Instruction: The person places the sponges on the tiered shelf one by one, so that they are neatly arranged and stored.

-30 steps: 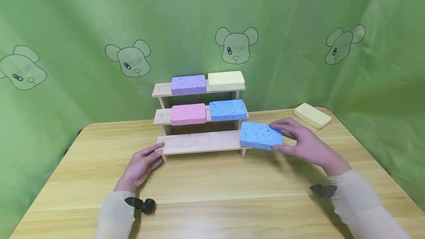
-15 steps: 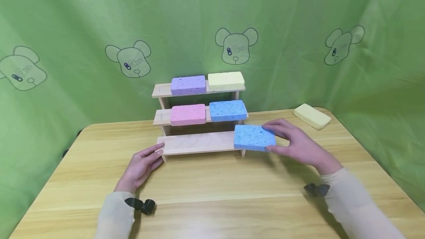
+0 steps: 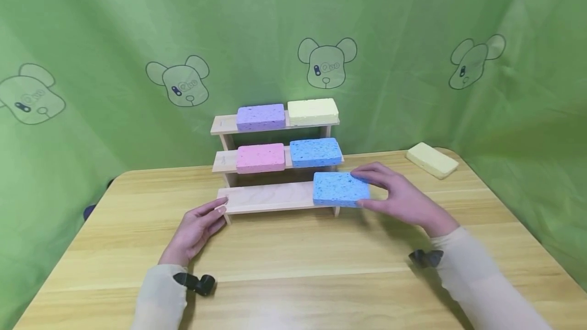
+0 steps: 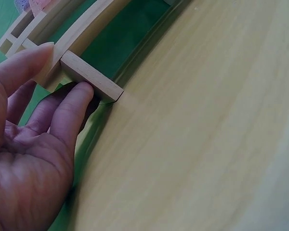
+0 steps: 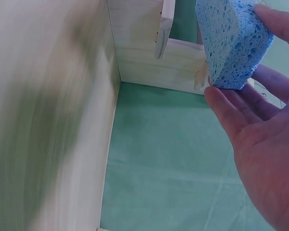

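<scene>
My right hand [image 3: 405,196] grips a blue sponge [image 3: 336,188] by its right end, thumb at the front and fingers at the back. The sponge overlaps the right end of the bottom step of a three-step wooden rack [image 3: 270,197]. In the right wrist view, the sponge [image 5: 238,45] sits between thumb and fingers. At the rack's lower left corner, my left hand [image 3: 194,233] holds the end of the bottom step. The left wrist view has that hand's thumb on the step's edge and its fingers against the rack's leg [image 4: 91,75].
A purple sponge [image 3: 261,117] and a pale yellow sponge [image 3: 313,112] lie on the top step. On the middle step are a pink sponge [image 3: 260,158] and another blue sponge [image 3: 315,152]. One more yellow sponge [image 3: 432,160] lies at the table's back right corner, before a green curtain [image 3: 394,90].
My right hand has carried the blue sponge leftward, from beside the rack's right end to over the bottom step. The left hand stays at the rack's corner.
</scene>
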### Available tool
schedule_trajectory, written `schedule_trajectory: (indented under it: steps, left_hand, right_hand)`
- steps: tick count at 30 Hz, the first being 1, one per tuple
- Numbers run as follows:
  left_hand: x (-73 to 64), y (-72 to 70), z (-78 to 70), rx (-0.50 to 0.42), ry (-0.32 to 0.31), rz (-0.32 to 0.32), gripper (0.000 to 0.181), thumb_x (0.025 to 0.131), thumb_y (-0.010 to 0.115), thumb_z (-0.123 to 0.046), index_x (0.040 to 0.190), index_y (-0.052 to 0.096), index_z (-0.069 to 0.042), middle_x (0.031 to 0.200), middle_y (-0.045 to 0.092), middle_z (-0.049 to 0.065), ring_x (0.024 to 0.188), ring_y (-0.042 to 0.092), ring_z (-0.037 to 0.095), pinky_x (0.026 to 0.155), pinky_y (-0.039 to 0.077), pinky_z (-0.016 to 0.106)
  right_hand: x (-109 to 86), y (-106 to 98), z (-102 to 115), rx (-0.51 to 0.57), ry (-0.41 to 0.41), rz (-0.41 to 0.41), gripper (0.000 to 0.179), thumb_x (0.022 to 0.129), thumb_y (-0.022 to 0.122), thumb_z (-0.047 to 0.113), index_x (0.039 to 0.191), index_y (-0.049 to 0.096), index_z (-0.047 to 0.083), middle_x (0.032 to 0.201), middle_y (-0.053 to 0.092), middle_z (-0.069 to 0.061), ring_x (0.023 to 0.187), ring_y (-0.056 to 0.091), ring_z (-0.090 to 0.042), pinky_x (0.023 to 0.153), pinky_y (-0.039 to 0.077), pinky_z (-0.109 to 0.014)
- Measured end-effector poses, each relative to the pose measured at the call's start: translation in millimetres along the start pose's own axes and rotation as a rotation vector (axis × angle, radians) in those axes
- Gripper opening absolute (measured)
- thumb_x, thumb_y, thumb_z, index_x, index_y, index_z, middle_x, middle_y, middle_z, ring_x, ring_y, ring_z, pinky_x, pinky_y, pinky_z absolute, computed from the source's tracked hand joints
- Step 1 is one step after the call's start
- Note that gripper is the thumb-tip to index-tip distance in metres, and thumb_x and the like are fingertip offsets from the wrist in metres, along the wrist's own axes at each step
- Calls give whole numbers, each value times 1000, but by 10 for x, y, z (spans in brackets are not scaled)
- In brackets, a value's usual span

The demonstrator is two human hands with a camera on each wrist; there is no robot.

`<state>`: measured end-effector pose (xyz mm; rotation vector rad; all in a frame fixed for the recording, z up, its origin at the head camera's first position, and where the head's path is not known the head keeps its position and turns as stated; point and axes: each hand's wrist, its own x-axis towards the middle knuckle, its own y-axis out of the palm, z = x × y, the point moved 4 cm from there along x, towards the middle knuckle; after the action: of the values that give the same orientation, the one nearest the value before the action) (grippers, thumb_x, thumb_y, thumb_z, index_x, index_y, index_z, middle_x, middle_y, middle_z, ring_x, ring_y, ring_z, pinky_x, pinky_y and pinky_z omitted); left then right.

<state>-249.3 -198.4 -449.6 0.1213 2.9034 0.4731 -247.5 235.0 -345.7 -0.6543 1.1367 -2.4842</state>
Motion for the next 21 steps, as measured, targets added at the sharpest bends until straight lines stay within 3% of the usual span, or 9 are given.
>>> schedule_trajectory:
  steps: [8, 21]
  left_hand:
    - [-6, 0, 1, 5, -6, -4, 35, 94, 64, -1, 128, 62, 2, 148, 41, 18, 112, 61, 17, 100, 48, 34]
    - [-23, 4, -10, 10, -6, 2, 35, 93, 65, -2, 128, 62, 1, 149, 39, 18, 113, 61, 17, 101, 48, 34]
  right_hand:
    - [50, 68, 38, 44, -6, 16, 65, 84, 79, 34, 138, 56, 6, 139, 51, -3, 129, 44, -28, 110, 34, -54]
    - [138, 210, 128, 130, -12, 34, 63, 87, 77, 33, 138, 55, 5, 139, 51, -8, 128, 48, -32, 110, 36, -52]
